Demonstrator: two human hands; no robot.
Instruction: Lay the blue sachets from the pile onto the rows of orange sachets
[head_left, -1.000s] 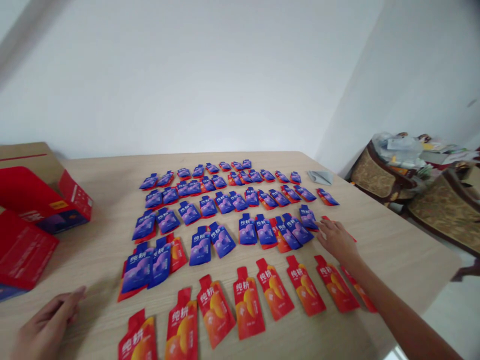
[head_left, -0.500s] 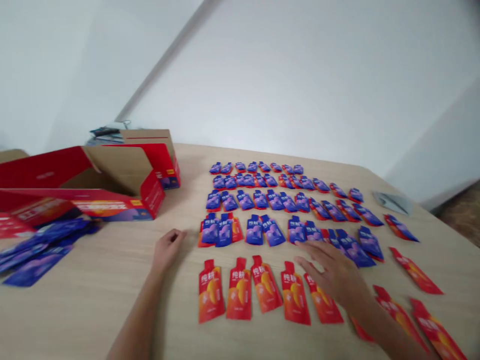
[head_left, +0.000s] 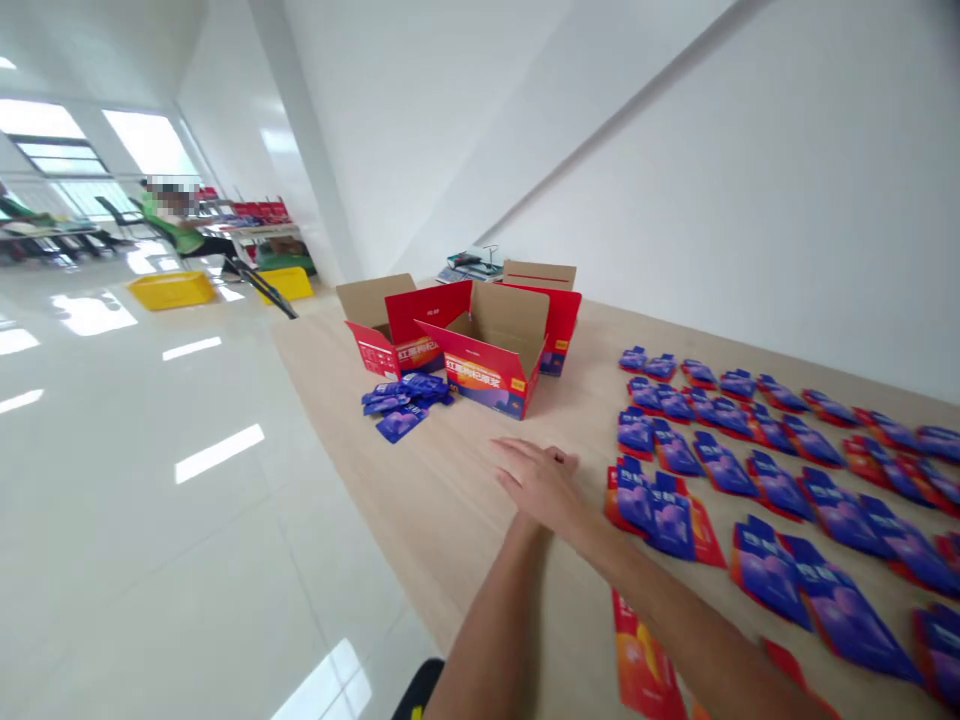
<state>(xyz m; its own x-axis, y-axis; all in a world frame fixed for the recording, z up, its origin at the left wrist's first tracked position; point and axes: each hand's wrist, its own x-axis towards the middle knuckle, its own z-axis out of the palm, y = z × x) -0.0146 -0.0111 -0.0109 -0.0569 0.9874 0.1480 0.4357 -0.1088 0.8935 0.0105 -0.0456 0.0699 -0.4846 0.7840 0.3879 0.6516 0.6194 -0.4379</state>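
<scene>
My right hand (head_left: 531,475) reaches across to the left with its fingers stretched out and nothing in them. Beneath it, my left hand (head_left: 564,459) rests by the table, mostly covered; the bit that shows looks curled. To the right of both hands lie rows of blue pouches (head_left: 720,466) with red ones under them. A red pouch (head_left: 643,665) lies nearer me, partly behind my right forearm. Beyond my hands is a loose pile of blue pouches (head_left: 405,400), and beside it an open red carton (head_left: 484,378).
Another open carton (head_left: 375,352) stands on the left, with a third carton (head_left: 564,330) behind. Papers and a dark item (head_left: 469,265) lie against the wall. The table's left edge borders a shiny floor (head_left: 187,520). Yellow bins (head_left: 172,290) and a seated person (head_left: 180,225) are farther off.
The view has swung left, bringing the floor and cartons in. My right hand has moved from above the red pouches leftward over my left hand.
</scene>
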